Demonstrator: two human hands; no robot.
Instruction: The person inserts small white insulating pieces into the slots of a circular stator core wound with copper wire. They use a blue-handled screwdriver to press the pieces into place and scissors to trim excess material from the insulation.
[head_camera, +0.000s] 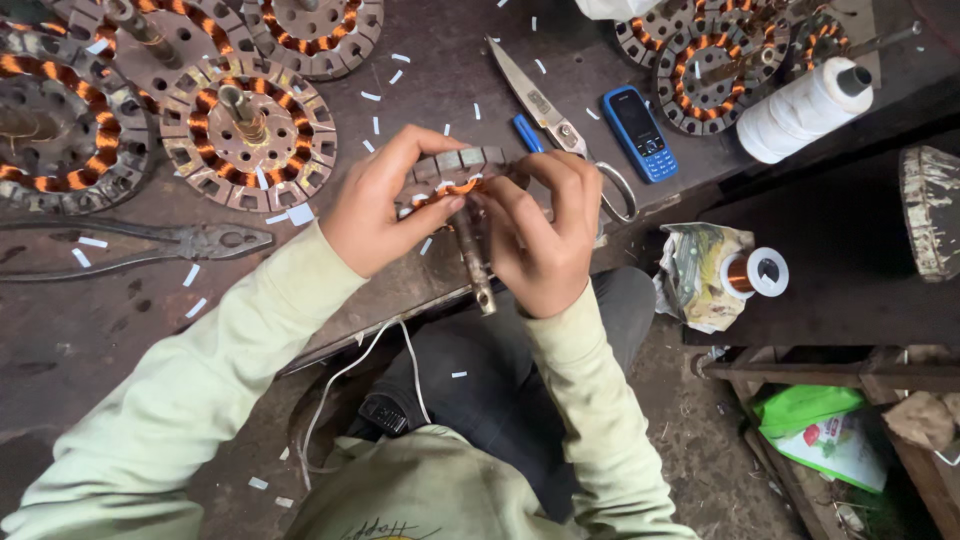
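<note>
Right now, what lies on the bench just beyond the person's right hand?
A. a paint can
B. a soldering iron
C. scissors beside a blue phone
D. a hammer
C: the scissors lie just past the right hand, with the blue phone alongside.

Left hand (375, 205) and right hand (540, 235) gripping a copper-wound stator (455, 170), scissors (555, 120) beside, workbench (120, 310) beneath

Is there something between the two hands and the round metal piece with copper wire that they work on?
Nothing visible stands between them. Both the left hand and the right hand already grip the round stator directly, with fingers on its copper winding. The scissors and the blue phone lie behind it on the bench, apart from the hands.
</note>
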